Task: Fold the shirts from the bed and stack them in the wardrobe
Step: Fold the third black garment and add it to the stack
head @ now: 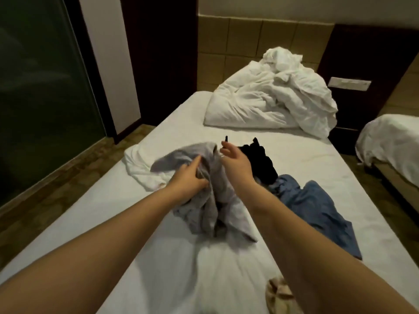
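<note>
Five loose garments: one grey shirt (pixel 192 214), one white shirt (pixel 140 164) at its 10 o'clock, one black garment (pixel 260 164) at 2 o'clock, one blue garment (pixel 317 207) at 3 o'clock and one beige garment (pixel 278 291) at 5 o'clock. Two hands: left hand (pixel 190 180), right hand (pixel 235 159). Two beds: near bed (pixel 294 155), second bed (pixel 390 141) at 3 o'clock. One bedding heap (pixel 272 98) at 12 o'clock. One switch plate (pixel 350 83).

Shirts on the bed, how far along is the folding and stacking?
Done: nothing visibly; no folded shirt or wardrobe is in view. In hand: the left hand grips the crumpled grey shirt, the right hand is at its upper edge, grasp unclear. Still to do: the white shirt, black garment, blue shirt and beige garment lie unfolded on the bed.
</note>
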`<action>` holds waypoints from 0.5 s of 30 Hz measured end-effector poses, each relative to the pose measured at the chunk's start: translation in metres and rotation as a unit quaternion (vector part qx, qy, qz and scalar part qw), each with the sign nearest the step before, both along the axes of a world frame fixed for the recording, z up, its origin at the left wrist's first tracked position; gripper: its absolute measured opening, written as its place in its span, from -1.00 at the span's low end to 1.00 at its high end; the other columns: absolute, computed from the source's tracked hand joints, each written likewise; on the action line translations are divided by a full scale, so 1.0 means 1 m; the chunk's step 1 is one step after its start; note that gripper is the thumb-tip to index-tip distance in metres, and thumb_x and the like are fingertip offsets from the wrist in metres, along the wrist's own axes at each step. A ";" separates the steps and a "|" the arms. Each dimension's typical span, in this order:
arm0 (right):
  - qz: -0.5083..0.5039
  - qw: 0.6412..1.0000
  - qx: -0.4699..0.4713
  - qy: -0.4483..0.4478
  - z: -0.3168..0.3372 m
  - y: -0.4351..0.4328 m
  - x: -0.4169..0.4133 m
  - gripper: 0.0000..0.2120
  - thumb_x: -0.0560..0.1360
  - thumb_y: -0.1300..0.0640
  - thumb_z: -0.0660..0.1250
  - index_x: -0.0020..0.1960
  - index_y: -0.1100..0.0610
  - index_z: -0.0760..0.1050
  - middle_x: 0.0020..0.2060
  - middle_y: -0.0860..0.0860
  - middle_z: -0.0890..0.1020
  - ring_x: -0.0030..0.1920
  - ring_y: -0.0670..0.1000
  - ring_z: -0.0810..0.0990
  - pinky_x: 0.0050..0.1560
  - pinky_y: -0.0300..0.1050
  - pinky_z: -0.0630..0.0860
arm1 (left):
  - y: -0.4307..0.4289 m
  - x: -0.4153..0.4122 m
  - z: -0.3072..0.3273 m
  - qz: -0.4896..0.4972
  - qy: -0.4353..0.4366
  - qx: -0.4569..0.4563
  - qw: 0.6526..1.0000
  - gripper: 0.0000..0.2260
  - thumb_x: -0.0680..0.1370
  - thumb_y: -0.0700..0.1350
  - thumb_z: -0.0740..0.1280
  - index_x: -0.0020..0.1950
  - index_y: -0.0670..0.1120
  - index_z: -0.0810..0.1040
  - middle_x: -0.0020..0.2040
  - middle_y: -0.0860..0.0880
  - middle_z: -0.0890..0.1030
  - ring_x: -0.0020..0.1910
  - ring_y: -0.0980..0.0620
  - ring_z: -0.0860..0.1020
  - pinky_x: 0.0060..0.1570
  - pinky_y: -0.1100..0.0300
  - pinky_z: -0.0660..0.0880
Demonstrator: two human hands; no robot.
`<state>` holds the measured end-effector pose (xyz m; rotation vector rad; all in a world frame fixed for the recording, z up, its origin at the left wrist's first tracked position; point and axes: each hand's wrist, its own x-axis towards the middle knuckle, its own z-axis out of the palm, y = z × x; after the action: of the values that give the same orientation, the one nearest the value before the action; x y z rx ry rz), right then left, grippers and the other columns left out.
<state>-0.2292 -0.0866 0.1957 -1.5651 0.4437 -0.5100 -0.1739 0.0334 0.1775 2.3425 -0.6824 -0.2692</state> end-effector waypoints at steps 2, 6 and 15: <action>-0.003 0.995 -0.071 0.070 -0.032 -0.025 0.010 -0.56 0.49 0.30 0.18 0.34 0.08 0.41 0.24 0.07 0.53 0.17 -0.02 0.51 0.20 -0.08 0.46 | -0.021 0.016 -0.030 0.001 0.016 0.033 0.999 -0.45 0.56 -0.07 0.28 0.51 0.02 0.17 0.27 -0.14 0.49 0.17 -0.12 0.49 0.07 0.14 0.44; 0.005 0.949 -0.250 0.195 -0.077 -0.084 0.039 -0.55 0.52 0.16 0.20 0.40 0.00 0.33 0.30 0.02 0.48 0.23 0.09 0.48 0.20 0.09 0.45 | -0.075 0.047 -0.078 0.000 -0.005 0.027 1.000 -0.59 0.57 -0.06 0.24 0.43 0.06 0.32 0.00 -0.09 0.61 -0.04 -0.08 0.56 -0.03 0.04 0.51; -0.063 0.853 -0.399 0.330 -0.150 -0.227 0.101 -0.48 0.54 0.02 0.25 0.45 0.04 0.19 0.38 0.06 0.34 0.29 0.19 0.34 0.19 0.13 0.39 | -0.207 0.138 -0.136 -0.096 -0.106 0.051 0.988 -0.43 0.55 -0.01 0.26 0.52 0.05 0.13 0.30 -0.15 0.44 0.23 -0.15 0.44 0.16 -0.02 0.41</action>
<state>-0.1280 -0.3137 0.0453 -2.5452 0.9427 -0.2337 -0.0358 -0.1735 0.0413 2.4265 -1.0217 -0.1417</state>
